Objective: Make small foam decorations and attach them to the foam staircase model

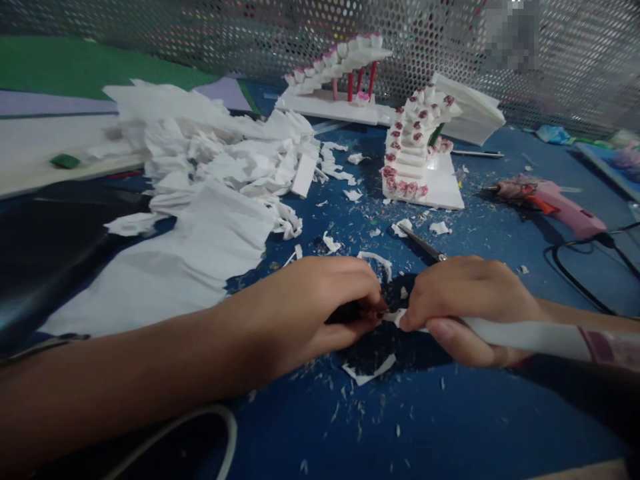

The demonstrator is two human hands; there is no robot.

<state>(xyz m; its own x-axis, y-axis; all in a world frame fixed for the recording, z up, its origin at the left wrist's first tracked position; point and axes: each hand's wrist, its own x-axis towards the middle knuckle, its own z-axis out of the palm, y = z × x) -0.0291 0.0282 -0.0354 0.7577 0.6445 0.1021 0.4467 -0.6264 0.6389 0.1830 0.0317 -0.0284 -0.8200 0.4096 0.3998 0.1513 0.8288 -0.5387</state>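
while right fingers (453, 339) clasp white tool (535, 339) | left fingers (357, 285) curled, hold unclear

Opens widest over the near right part of the blue tabletop (440, 427), past a V-shaped white scrap (377, 371). Pinches nearly shut between the left hand (325, 293) and the right hand (465, 307). Is barred rightward by a long white tool (530, 339) with a maroon band, then farther off by a pink glue gun (565, 203) and a looped black cord (556, 267). Tightens ahead at dark metal scissors (423, 243). Beyond, runs as a littered lane between a high heap of crumpled white paper (220, 153) and a white model staircase edged with dark-pink flowers (413, 160). Stops at the back against a perforated silver screen (430, 40).
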